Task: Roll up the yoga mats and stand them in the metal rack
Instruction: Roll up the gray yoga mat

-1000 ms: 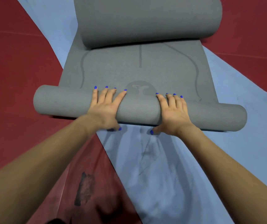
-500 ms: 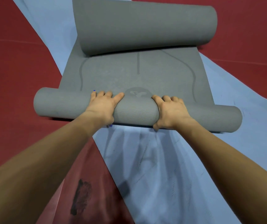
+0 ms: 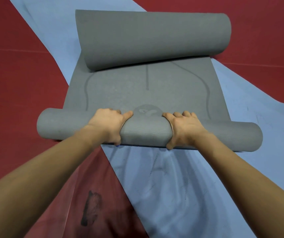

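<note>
One grey yoga mat (image 3: 148, 93), its rolled near end lying 9-to-3 o'clock, unrolled length running toward 12. Two hands, left hand (image 3: 109, 123) and right hand (image 3: 182, 127), grip the roll.

Single head-worn wide-angle view, facing forward and steeply down from above both forearms. Close range: left hand (image 3: 109, 123) and right hand (image 3: 183, 127) centre frame on grey yoga mat (image 3: 146, 93). No second view to overlap.
</note>
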